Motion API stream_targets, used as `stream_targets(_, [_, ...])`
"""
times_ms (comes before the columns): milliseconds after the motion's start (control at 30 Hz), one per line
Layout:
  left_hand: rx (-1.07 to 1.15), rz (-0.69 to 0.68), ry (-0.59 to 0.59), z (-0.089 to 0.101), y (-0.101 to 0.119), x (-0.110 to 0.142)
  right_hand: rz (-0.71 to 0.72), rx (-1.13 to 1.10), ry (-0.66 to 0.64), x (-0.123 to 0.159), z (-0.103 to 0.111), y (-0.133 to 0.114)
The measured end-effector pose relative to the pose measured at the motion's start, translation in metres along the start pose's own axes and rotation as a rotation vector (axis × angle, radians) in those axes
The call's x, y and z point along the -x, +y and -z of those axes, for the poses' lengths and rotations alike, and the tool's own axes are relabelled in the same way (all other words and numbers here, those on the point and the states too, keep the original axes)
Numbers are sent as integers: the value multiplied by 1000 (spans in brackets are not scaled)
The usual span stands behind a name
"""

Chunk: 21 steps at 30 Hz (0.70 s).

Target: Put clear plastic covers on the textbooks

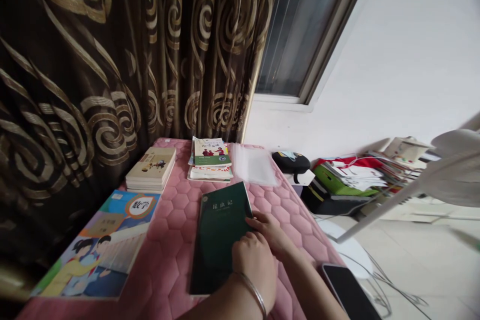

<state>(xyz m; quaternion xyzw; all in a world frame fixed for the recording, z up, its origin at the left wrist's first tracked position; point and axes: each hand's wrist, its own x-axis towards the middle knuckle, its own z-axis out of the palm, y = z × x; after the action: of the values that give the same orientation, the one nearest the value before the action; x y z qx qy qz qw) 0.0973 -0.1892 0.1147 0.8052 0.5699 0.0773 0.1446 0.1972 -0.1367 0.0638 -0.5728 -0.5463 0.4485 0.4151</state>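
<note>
A dark green book with pale Chinese characters on its cover lies on the pink quilted surface. My left hand, with a silver bangle at the wrist, is closed and rests on the lower right part of the cover. What its curled fingers hold, if anything, is hidden. Just beyond it, my right hand grips the book's right edge, fingertips over the cover and the rest of the fingers partly out of sight. The two hands are close together and overlap in view.
Left of the book lie a blue maths textbook and a book stack. Farther back are thin booklets, clear plastic sleeves and a black case. A phone lies at right, near a white lamp pole.
</note>
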Motion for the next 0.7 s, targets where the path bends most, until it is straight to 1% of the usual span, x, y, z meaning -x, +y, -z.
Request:
stream_targets(67, [59, -69, -31, -2, -18, 4, -131, -115, 3, 2, 0, 11])
stream_targets(133, [149, -90, 20, -8, -50, 1, -193, -179, 26, 4, -1, 19])
stream_targets(167, [186, -82, 91, -12, -69, -3, -198, -214, 27, 6, -2, 21])
stream_targets(200, [204, -47, 194, -18, -91, -8, -189, -250, 24, 7, -3, 21])
stream_targets(267, [209, 86, 376, -30, -133, -21, -148, -304, 37, 11, -6, 18])
stream_targets(300, [236, 148, 415, -37, -151, -28, -127, -314, 56, 13, -8, 15])
stream_targets(333, [293, 205, 405, -43, -167, -33, -111, -315, 78, 15, -9, 11])
stream_targets(367, [374, 255, 367, -48, -179, -37, -98, -312, 97, 17, -11, 8])
stream_targets(433, [480, 315, 327, -57, -194, -42, -81, -305, 121, 21, -14, 2])
stream_targets(467, [516, 337, 332, -61, -197, -43, -75, -306, 126, 23, -16, 1])
stream_targets(600, [574, 410, 405, -70, -199, -45, -70, -365, 127, 23, -21, 4])
stream_targets(700, [547, 436, 417, -73, -200, -50, -76, -450, 70, 15, -23, 13])
